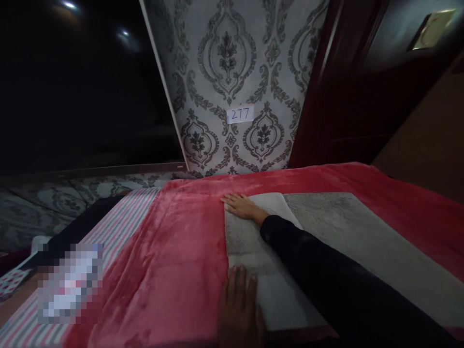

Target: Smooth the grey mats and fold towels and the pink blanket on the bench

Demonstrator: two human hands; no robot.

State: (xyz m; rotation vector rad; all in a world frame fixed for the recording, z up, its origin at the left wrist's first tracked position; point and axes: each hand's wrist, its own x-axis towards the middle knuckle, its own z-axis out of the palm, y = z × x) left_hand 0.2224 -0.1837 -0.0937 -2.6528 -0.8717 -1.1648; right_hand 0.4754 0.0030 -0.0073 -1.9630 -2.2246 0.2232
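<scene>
Cloth (pixel 348 227), grey and soft-looking, laid out on a red blanket (pixel 181 270), apparently partway through being folded. Done so far, to judge by the layers: left side turned over into a flap (pixel 250 251), lying on top of the wider part, with a fairly straight edge along the blanket. Paler patches on that flap, perhaps the underside showing. Left undone: the broad right-hand stretch, lying flat with no second layer visible on it. Right hand (pixel 242 207) palm down at the far left corner of the flap, fingers a little spread and pointing left, tips at or just past the edge; nothing pinched. Left hand (pixel 241 309) at the near part of the same edge, also palm down, fingers extended and slightly apart, thumb off to the right; no grip visible, though how firmly pressing, cannot tell. Inner edge of the flap partly hidden under the dark sleeve (pixel 315 261), so cannot tell whether evenly laid along its whole length. Well apart to the left, untouched, striped fabric (pixel 119 220) beside the blanket.
</scene>
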